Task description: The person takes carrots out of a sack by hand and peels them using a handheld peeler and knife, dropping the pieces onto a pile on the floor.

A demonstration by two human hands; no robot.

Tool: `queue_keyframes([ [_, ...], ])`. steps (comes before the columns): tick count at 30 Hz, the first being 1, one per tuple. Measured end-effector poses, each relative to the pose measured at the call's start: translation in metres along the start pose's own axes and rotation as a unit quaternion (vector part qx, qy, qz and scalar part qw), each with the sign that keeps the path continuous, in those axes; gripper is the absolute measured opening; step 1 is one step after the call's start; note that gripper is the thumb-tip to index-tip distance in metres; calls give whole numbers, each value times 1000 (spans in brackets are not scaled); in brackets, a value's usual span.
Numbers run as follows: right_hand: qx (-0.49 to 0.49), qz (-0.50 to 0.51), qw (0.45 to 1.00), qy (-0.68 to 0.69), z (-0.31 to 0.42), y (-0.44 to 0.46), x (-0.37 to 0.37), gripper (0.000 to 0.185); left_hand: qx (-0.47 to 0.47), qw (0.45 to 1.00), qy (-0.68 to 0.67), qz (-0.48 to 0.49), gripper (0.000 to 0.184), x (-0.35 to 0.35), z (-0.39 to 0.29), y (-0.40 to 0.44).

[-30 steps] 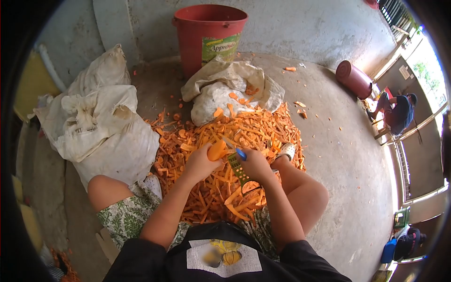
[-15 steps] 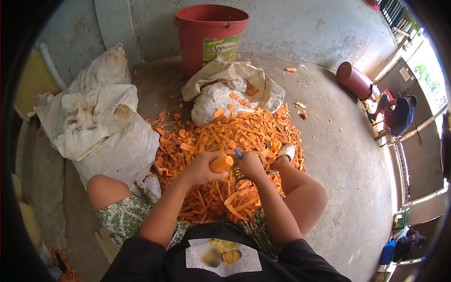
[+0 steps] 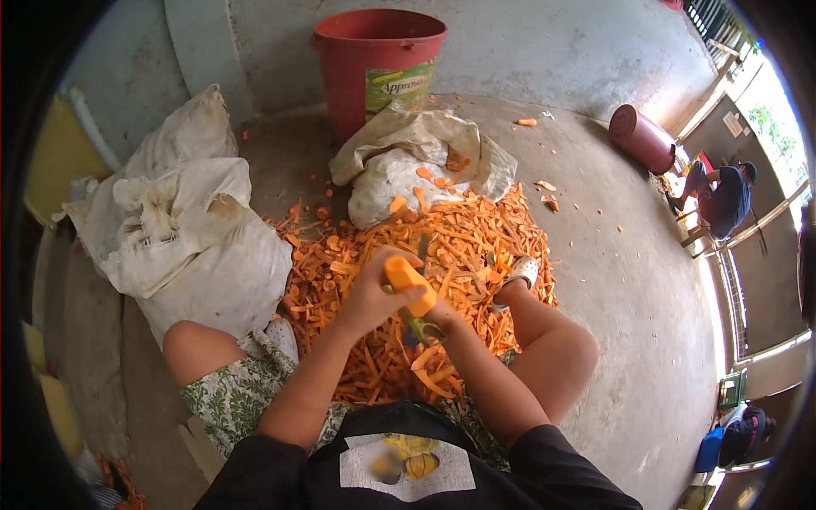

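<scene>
My left hand (image 3: 380, 293) is closed round a thick peeled orange vegetable (image 3: 410, 285), perhaps a carrot, held over the pile of orange peelings (image 3: 365, 357) between my legs. My right hand (image 3: 440, 316) is just to the right and below, partly hidden behind the vegetable. A green grater-like peeler (image 3: 419, 326) shows beneath the vegetable at the fingers of my right hand, which are closed on it. Its blue part is not clearly visible.
A white sack (image 3: 387, 187) lies behind the peelings, with a red bin (image 3: 353, 76) beyond it. Large white sacks (image 3: 204, 263) stand at left. Another person (image 3: 727, 200) sits at far right near a dark red barrel (image 3: 642, 138); a second person (image 3: 748, 433) is lower right.
The orange vegetable has tilted in my left hand and now overlaps my right hand. My right hand has turned and moved slightly lower with the peeler.
</scene>
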State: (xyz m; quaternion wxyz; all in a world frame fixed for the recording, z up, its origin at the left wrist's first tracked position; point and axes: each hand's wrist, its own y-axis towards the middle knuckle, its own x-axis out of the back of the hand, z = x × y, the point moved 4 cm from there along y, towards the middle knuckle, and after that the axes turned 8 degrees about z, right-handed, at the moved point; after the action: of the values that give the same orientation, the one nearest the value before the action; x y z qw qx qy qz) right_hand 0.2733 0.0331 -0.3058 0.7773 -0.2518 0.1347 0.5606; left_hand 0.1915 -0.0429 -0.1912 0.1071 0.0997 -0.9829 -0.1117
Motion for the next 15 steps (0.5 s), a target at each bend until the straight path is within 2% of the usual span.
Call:
queue_keyframes([
  [1, -3, 0, 1000, 21, 3, 2, 6, 33, 63, 995, -77, -4, 25, 8, 6, 1],
  [2, -4, 0, 1000, 22, 7, 0, 13, 33, 63, 995, -77, -5, 25, 18, 9, 0],
  [4, 1, -80, 995, 54, 19, -6, 26, 28, 185, 979, -17, 79, 27, 33, 24, -4],
  [5, 1, -78, 996, 53, 22, -6, 31, 28, 225, 969, -36, 95, 36, 35, 28, -6],
  [7, 48, -196, 972, -118, 34, -9, 42, 25, 199, 975, 3, 99, 41, 29, 29, -5],
  [8, 48, -196, 972, -118, 34, -10, 41, 25, 173, 978, 40, 105, 45, 23, 28, -5],
  [9, 49, -219, 953, -203, 43, -14, 33, 22, 183, 971, 112, 105, 54, 17, 27, -6],
  [10, 50, -242, 926, -287, 53, -19, 24, 20, 182, 971, 111, 106, 54, 13, 34, -8],
  [11, 49, -244, 925, -287, 60, -24, 16, 20, 198, 967, 106, 124, 56, 6, 49, -7],
  [12, 28, -265, 875, -404, 70, -30, 7, 17, 214, 961, 100, 141, 58, 2, 49, -6],
  [13, 6, -281, 811, -513, 77, -34, 1, 15, 204, 964, 130, 107, 54, 3, 45, -6],
  [14, 5, -281, 811, -513, 78, -38, -1, 15, 205, 964, 129, 108, 54, 0, 42, -5],
  [15, -5, -275, 782, -559, 79, -42, -3, 13, 221, 955, 185, 66, 52, 2, 34, -2],
])
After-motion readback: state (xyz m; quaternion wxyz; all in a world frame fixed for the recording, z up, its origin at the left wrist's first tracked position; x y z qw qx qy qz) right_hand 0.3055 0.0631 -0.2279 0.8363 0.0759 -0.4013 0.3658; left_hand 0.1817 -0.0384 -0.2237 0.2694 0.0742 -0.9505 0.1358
